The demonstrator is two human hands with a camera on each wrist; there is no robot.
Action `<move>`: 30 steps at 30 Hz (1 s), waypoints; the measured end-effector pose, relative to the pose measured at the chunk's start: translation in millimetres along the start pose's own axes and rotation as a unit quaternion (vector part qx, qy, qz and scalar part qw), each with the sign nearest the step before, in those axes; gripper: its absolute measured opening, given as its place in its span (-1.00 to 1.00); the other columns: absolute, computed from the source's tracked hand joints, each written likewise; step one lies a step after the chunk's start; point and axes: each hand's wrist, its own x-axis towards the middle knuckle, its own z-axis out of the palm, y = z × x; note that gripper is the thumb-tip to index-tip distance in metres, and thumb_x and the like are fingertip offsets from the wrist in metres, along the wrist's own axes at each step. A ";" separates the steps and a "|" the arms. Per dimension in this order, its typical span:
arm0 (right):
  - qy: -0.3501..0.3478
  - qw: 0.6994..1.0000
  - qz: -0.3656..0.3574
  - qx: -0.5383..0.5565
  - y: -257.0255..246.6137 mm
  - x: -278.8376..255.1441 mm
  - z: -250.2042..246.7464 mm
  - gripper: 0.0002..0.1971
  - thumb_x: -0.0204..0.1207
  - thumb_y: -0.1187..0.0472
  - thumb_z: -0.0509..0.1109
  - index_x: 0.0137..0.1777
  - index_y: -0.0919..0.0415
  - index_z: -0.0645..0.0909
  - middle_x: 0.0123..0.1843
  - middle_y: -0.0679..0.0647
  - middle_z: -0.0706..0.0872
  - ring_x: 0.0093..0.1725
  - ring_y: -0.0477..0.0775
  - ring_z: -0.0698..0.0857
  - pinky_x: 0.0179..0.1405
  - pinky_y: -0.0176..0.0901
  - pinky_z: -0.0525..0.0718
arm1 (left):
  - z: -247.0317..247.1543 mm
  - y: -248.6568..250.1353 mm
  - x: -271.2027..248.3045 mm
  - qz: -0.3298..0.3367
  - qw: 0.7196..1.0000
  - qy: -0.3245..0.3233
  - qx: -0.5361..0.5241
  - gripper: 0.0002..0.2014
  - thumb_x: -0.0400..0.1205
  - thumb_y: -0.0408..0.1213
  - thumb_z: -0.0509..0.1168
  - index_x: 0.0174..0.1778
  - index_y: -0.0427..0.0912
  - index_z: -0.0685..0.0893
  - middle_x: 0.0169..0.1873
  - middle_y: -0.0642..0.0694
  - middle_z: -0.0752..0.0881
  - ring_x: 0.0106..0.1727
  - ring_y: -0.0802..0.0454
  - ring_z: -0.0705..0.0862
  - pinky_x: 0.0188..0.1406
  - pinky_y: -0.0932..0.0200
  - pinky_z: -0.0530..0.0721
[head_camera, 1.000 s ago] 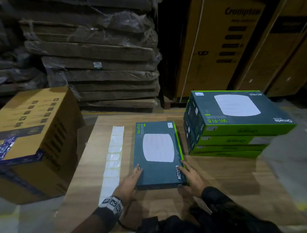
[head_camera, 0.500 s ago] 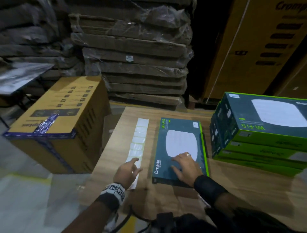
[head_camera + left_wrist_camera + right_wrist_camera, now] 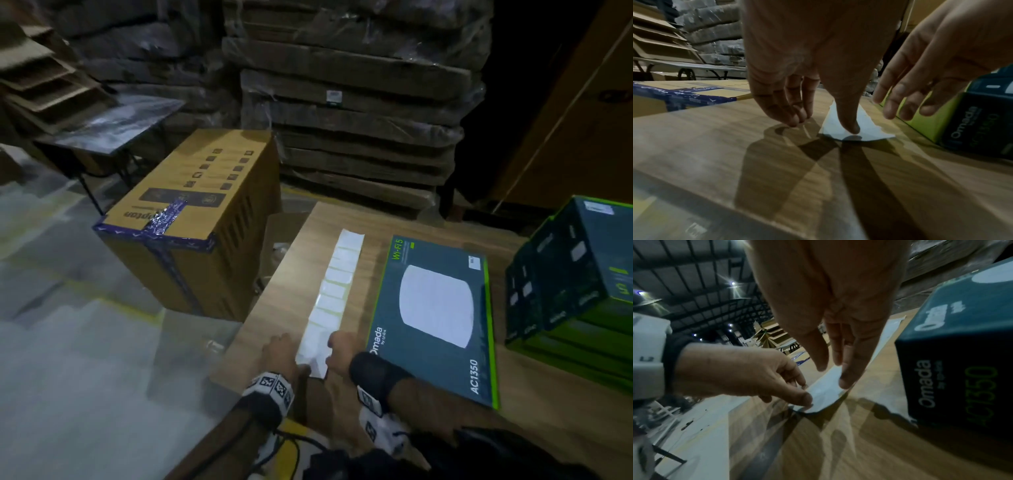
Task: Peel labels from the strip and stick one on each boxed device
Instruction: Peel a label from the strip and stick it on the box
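Label strip (image 3: pixel 337 289) flat on wooden table (image 3: pixel 291 291), running away from the body, left of and just beside the single boxed device (image 3: pixel 436 318). Near end of strip ragged, slightly lifted off the wood.

Left hand (image 3: pixel 279 353) at near-left corner of strip: thumb tip pressing down on the white paper in the left wrist view, other fingers (image 3: pixel 795 113) loosely bent, tips down at the tabletop beside the strip. Nothing pinched, as far as visible.

Right hand (image 3: pixel 342 353) at near-right edge of strip, fingers long and relaxed, pointing down. One fingertip (image 3: pixel 846 381) on or just above the paper; contact hard to confirm, view blurred. Not gripping anything.

Boxed device lying flat, dark teal top with green edging, "Omada" and "AC1350" readable, small white sticker at far right corner. Stack of matching boxes (image 3: pixel 582 281) further right on the table, apart from the single one.

Taped cardboard carton (image 3: pixel 191 219) off the table's left edge. Wrapped pallets of flat cartons (image 3: pixel 352 113) behind.
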 end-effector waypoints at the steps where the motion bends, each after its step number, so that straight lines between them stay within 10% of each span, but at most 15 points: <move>1: -0.009 1.000 0.013 -0.003 1.4 3.2 3.0 -0.64 0.55 0.22 0.33 0.32 0.33 0.54 0.30 0.24 0.59 0.34 0.25 0.57 0.24 -0.08 0.54 | 0.1 -0.3 0.7 -0.003 1.000 -0.008 -0.026 -0.40 0.45 0.11 0.41 0.29 -0.15 0.44 0.27 -0.18 0.55 0.31 -0.17 0.55 0.24 0.02 0.52; 5: -0.017 0.999 0.051 0.009 -1.0 7.4 4.5 -0.91 0.57 0.24 0.29 -0.04 0.25 0.59 -0.02 0.08 0.58 0.23 0.18 0.62 0.05 -0.15 0.52 | -0.8 -1.0 -0.6 -0.017 0.993 -0.017 -0.117 -0.60 0.35 -0.09 0.53 -0.03 -0.13 0.53 0.04 -0.14 0.68 0.11 -0.14 0.65 -0.02 0.13 0.56; 8: -0.002 0.997 0.068 0.035 -2.1 5.2 4.2 -0.62 0.62 0.25 0.24 -0.39 0.06 0.19 -0.02 0.03 0.44 0.05 0.00 0.49 0.07 -0.22 0.50 | -0.7 1.0 -3.0 -0.038 0.985 -0.002 -0.166 -0.72 0.35 -0.15 0.52 -0.23 -0.05 0.52 -0.17 -0.08 0.65 -0.12 -0.06 0.61 -0.17 0.22 0.51; 17: 0.033 0.973 0.108 0.203 -7.1 7.2 22.5 -0.75 0.35 0.32 0.45 0.04 0.19 0.69 -0.01 0.05 0.73 0.00 0.10 0.71 -0.24 -0.29 0.57 | 1.2 0.3 -0.2 -0.043 0.980 0.021 -0.192 -0.69 0.36 -0.18 0.53 -0.19 -0.09 0.51 -0.05 -0.10 0.70 0.02 -0.08 0.67 -0.21 0.25 0.46; 24: 0.081 0.922 0.141 0.352 -8.2 13.2 31.6 -0.87 0.29 0.41 0.49 -0.26 0.18 0.66 -0.17 0.21 0.80 -0.25 0.27 0.79 -0.29 0.13 0.76 | -0.8 -6.0 7.7 -0.027 0.981 0.002 -0.190 -0.80 0.40 -0.19 0.50 -0.20 -0.09 0.61 -0.14 -0.06 0.72 -0.05 -0.05 0.67 -0.10 0.19 0.59; 30: 0.073 0.901 0.106 0.415 -7.9 4.4 6.4 -0.83 0.44 0.52 0.33 -0.25 0.27 0.59 -0.19 0.21 0.68 -0.46 0.02 0.60 -0.71 -0.35 0.52 | -6.1 -18.3 13.9 -0.078 0.930 -0.042 -0.356 -0.71 0.56 -0.01 0.36 -0.05 -0.19 0.76 -0.13 -0.17 0.79 -0.24 -0.07 0.71 -0.33 0.18 0.63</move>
